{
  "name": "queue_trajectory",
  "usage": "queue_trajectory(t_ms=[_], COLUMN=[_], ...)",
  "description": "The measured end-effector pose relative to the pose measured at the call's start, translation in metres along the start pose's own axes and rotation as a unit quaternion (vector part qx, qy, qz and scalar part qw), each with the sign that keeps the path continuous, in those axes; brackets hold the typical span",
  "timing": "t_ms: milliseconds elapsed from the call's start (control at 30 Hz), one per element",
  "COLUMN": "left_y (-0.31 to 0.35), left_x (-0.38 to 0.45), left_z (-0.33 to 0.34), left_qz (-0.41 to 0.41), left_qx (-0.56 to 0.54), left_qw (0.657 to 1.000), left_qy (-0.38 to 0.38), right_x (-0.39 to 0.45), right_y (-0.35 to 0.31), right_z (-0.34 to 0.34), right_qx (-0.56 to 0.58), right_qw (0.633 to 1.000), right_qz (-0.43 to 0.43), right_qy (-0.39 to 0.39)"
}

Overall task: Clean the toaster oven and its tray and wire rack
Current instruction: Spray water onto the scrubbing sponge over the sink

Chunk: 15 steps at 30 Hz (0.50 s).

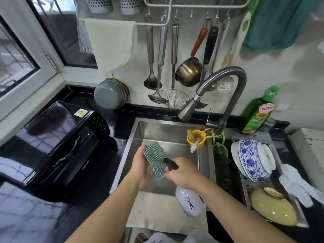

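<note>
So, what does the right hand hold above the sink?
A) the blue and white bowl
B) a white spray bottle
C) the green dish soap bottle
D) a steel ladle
B: the right hand grips the white spray bottle by its black trigger head, aimed at the green scrubbing cloth in the left hand.

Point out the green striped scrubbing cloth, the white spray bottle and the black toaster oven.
Green striped scrubbing cloth (155, 159): head view, middle of the cloth.
White spray bottle with scissors print (190, 201): head view, on its body.
Black toaster oven (57, 137): head view, its glossy top.
</note>
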<state>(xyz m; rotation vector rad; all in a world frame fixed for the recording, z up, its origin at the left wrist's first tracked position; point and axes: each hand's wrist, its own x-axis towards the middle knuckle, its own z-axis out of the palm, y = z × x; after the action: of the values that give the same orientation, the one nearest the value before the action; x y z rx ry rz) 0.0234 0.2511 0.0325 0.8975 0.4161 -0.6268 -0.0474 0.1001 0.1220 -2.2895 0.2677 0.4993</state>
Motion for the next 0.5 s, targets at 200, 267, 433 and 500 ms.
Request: queue_trajectory(t_ms=[200,267,433,500], left_y=[-0.003,-0.004,-0.006,-0.006], left_x=[-0.001,-0.001,0.002,0.002], left_z=[0.003,0.003,0.002,0.001], left_qz=[0.017,0.013,0.035,0.041], left_qx=[0.026,0.031,0.021,0.016], left_qw=[1.000,0.999,0.999,0.999], left_qy=[-0.001,0.003,0.003,0.001], right_x=[-0.007,-0.008,-0.009,-0.011], right_y=[0.007,0.011,0.023,0.027], right_z=[-0.004,-0.004,-0.001,-0.001], right_qx=[0.007,0.017,0.038,0.058], right_qw=[1.000,1.000,0.999,0.998], right_qz=[0.004,0.002,0.019,0.025], right_qy=[0.005,-0.004,-0.011,-0.017])
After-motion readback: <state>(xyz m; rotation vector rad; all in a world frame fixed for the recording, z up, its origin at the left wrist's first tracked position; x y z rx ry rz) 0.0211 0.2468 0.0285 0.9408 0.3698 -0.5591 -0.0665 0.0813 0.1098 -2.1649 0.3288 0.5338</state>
